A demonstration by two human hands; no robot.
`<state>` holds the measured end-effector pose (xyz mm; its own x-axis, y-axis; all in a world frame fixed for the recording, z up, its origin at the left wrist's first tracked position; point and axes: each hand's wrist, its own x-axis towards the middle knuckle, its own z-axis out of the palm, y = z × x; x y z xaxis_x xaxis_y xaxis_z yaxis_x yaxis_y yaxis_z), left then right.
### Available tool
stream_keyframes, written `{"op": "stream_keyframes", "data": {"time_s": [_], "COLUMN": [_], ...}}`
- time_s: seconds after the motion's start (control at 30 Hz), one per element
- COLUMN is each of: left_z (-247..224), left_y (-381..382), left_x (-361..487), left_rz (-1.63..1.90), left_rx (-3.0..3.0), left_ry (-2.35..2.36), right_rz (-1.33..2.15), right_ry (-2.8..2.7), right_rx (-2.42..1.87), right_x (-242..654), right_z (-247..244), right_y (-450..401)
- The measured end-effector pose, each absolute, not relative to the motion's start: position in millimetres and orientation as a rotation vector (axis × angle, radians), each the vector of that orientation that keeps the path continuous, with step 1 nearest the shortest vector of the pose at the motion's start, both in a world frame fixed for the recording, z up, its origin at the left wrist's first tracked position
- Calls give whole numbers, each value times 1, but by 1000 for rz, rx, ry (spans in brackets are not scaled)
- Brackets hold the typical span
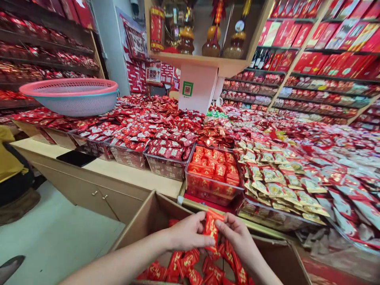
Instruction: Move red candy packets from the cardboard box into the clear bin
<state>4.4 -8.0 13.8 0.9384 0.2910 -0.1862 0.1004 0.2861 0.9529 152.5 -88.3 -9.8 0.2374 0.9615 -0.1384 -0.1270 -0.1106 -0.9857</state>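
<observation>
Both hands hold one small red packet (211, 230) with gold lettering, over an open cardboard box (148, 215). My left hand (190, 231) pinches its left side between thumb and fingers. My right hand (236, 233) grips the upper right part with the thumb on its face. More red packets (190, 261) of the same look lie loose in the box below, partly hidden by my hands and forearms. Just beyond the box stands a clear plastic bin (213, 186), where similar red packets (212, 164) sit in rows.
Gold-and-red packets (276, 182) fill the bin on the right. Bins of dark red packets (172, 146) line the counter (130, 170) to the left. A black flat object (76, 158) lies there. A pink-rimmed basket (74, 99) rests on packets. A wooden display case (204, 59) stands behind.
</observation>
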Motion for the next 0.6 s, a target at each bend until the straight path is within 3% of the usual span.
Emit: {"op": "stream_keyframes", "data": {"time_s": [0.2,0.43,0.6], "left_z": [18,20,20], "left_y": [-18,-18,-16], "left_x": [14,9,7], "left_rz": [192,206,248], "left_rx": [1223,756,1005], "left_ry": [454,423,446], "right_rz": [1237,1199,1176], "right_ry": [-588,-436,-545], "right_rx": [-1144,-1030,-1110], "right_x": [153,151,151], "right_z": [-1,-16,-24], "right_y": [-94,-84,-85]}}
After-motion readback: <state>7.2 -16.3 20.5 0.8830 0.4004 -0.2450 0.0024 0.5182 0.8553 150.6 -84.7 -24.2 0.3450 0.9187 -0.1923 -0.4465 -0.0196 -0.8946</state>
